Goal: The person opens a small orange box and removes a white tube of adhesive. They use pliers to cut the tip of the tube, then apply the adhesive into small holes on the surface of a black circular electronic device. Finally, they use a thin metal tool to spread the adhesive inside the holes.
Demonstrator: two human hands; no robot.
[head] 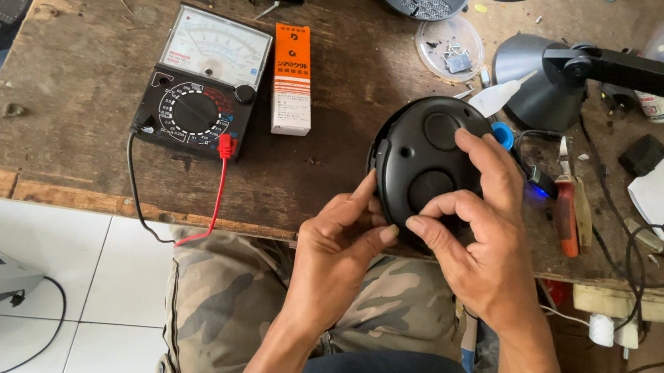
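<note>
While the worn wooden bench (80, 144) is carrying the clutter, both hands are working at its front edge, above camouflage trousers (222, 300). Right hand (484, 229) is gripping the round black casing (418, 159), fingers curled over its right rim, thumb pressing its lower face. Left hand (337, 246) is bracing the casing's left edge, index finger extended along the rim, thumb tucked under. Casing is showing 2 round recesses. An analog multimeter (199, 86) is lying well to the left, red lead (217, 196) trailing off the edge. An orange-and-white box (290, 78) is sitting just beside it.
</note>
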